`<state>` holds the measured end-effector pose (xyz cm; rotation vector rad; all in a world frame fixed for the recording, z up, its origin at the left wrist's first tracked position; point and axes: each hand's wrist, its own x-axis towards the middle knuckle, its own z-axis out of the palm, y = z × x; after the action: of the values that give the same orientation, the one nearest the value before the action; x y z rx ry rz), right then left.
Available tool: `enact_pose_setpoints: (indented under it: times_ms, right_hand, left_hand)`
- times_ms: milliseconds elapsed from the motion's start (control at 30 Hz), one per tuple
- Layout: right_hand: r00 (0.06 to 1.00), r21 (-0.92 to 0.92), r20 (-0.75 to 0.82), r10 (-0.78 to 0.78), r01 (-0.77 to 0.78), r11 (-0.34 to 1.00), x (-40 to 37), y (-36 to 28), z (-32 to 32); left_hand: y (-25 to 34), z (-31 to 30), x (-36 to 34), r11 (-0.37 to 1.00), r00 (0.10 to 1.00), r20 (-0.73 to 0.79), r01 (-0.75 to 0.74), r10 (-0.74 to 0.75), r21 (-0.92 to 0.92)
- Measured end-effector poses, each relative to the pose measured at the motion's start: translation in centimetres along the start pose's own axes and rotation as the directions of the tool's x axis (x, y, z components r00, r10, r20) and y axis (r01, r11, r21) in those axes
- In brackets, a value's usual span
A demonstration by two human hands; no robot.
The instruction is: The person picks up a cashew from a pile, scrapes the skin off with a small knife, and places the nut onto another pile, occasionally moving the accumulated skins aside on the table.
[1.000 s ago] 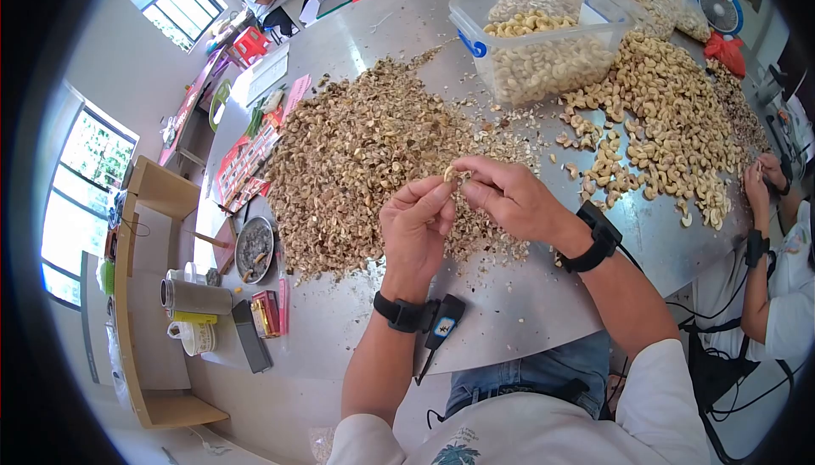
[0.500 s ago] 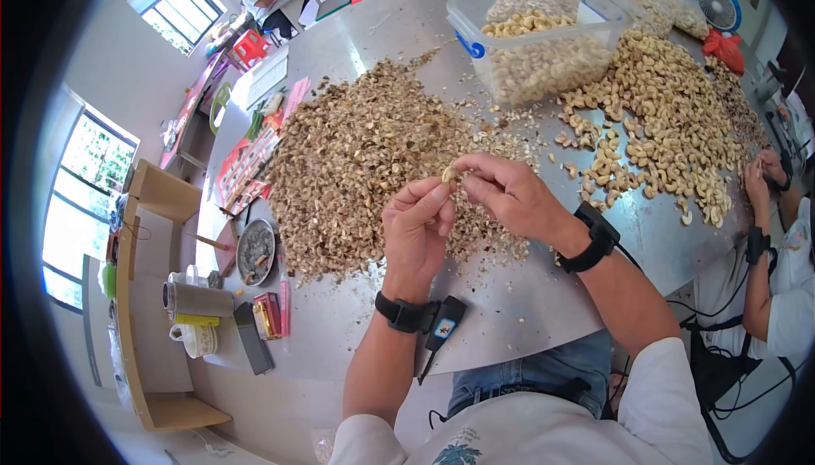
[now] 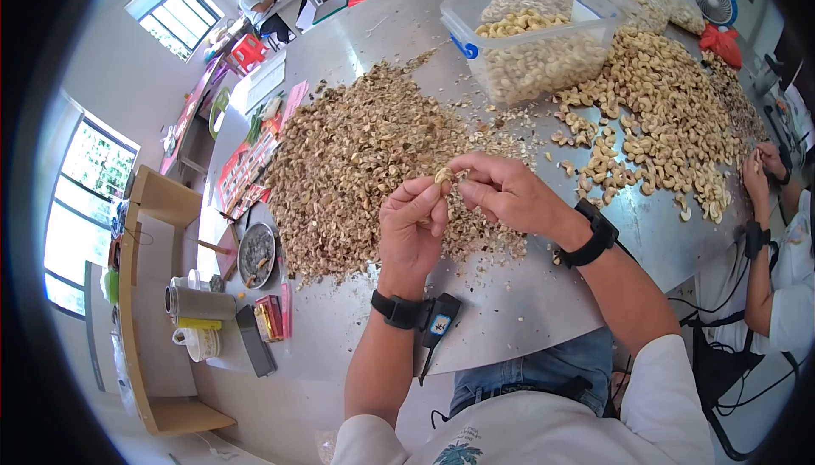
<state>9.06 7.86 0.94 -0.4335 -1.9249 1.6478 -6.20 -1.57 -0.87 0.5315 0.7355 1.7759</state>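
The left hand (image 3: 412,219) pinches a small, pale, curved cashew nut (image 3: 442,175) between thumb and forefinger. The right hand (image 3: 503,196), thumb and forefinger close together, has its fingertips at the nut's side; whether they grip it too, I cannot tell. Beneath and beyond both hands, a broad heap of brown, flaky shell bits (image 3: 356,168) covers part of the grey metal desk (image 3: 340,338). Right of the hands lies a pile of cream-coloured whole cashews (image 3: 662,117), beside a clear plastic tub (image 3: 531,66).
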Motion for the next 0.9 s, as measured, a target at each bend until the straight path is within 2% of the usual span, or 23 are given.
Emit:
enact_pose_setpoints:
  times_ms: [267, 367, 567, 767, 900]
  right_hand:
    - [0.998, -0.062, -0.067, 0.016, -0.021, 0.998, -0.07, 0.03, 0.15]
    - [0.997, -0.074, -0.072, -0.033, 0.028, 0.997, -0.09, -0.28, 0.26]
    - [0.989, 0.18, -0.114, 0.098, -0.076, 0.981, -0.07, 0.37, 0.85]
    - [0.998, 0.151, -0.036, 0.043, -0.038, 0.988, -0.09, 0.02, 0.64]
    - [0.997, 0.156, -0.014, 0.081, -0.078, 0.985, -0.1, 0.02, 0.45]
  left_hand:
    - [-0.09, -0.21, -0.02, 1.0, 1.0, 0.02, 0.012, -0.012, -0.014]
    - [-0.01, -0.17, -0.06, 1.0, 1.0, 0.021, 0.009, -0.008, -0.028]
    - [0.19, 0.34, -0.2, 0.998, 1.0, 0.015, 0.008, -0.007, -0.054]
    - [0.17, 0.29, -0.15, 0.998, 1.0, 0.028, -0.009, 0.011, -0.061]
    - [0.18, -0.12, 0.05, 0.998, 0.998, 0.056, -0.003, 0.006, -0.058]
